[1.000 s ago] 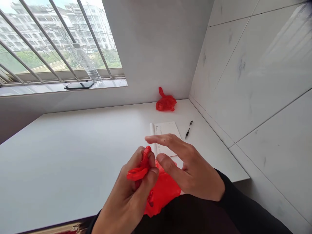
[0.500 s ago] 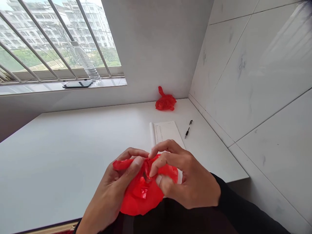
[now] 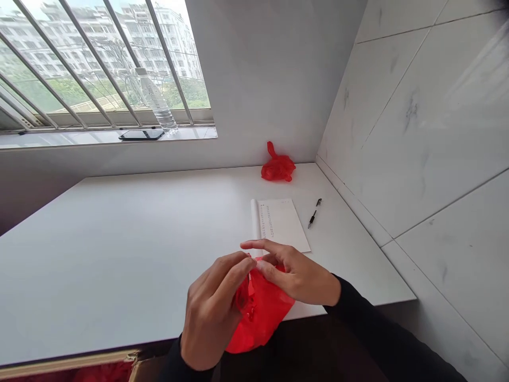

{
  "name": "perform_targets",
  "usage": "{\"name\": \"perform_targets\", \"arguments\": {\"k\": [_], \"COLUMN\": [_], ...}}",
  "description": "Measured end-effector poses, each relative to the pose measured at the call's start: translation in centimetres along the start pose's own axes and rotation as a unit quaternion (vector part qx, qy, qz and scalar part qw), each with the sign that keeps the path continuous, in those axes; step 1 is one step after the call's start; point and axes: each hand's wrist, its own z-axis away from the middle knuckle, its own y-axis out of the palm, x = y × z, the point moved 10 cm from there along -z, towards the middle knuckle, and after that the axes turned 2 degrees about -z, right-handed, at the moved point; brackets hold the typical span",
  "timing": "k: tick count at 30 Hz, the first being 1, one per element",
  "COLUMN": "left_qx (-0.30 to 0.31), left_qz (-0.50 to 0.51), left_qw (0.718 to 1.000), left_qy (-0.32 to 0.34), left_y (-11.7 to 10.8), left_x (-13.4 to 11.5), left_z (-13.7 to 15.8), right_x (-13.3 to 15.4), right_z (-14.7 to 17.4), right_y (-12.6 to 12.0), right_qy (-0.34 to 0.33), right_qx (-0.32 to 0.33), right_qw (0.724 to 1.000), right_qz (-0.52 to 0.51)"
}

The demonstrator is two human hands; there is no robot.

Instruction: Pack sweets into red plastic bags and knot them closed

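Along the far left, a dark, flat slab-shaped device [image 3: 141, 135] and a clear plastic bottle [image 3: 157, 101] are standing out on the pale windowsill [image 3: 79, 139], while a tan cardboard box [image 3: 148, 368] is showing red contents just past the near left edge of the smooth white table [image 3: 131, 239]. The tabletop is spreading wide there, giving broad room left of the hands. The bare left hand [image 3: 212, 305] is pinching with its fingertips the gathered top of a bright red, thin plastic bag [image 3: 268, 310]. That bag is hanging at the table's near edge, looking crinkled and partly translucent, with puckered folds at its left and a rounded lower end. The bare right hand [image 3: 296, 273] is resting its thumb on the bag's top, its index finger pointing left; whether its other fingers are gripping, I cannot tell. Beyond, a second, crumpled red plastic bag [image 3: 278, 168] is lying far, a white paper notebook [image 3: 284, 225] nearer, then a slim black pen [image 3: 314, 215]. The marbled tile wall [image 3: 437, 132] is bounding the right.
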Motion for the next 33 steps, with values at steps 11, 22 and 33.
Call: {"name": "perform_targets", "arguments": {"k": [11,22,33], "left_qx": [0.063,0.031,0.096], "left_qz": [-0.097,-0.044,-0.189], "left_qw": [0.992,0.969,0.963], "left_qy": [-0.047,-0.241,-0.169], "left_y": [0.9,4.8,10.5], "left_x": [1.2,3.0,3.5], "left_z": [5.0,9.0,10.8], "right_x": [-1.3,-4.3,-7.1], "right_z": [2.2,5.8,3.7], "right_y": [-4.8,-3.7,2.7], "right_qy": [-0.004,-0.031,-0.088], "right_qx": [-0.180,-0.313,-0.181], "right_qw": [0.973,0.940,0.896], "right_qz": [0.145,0.135,0.395]}}
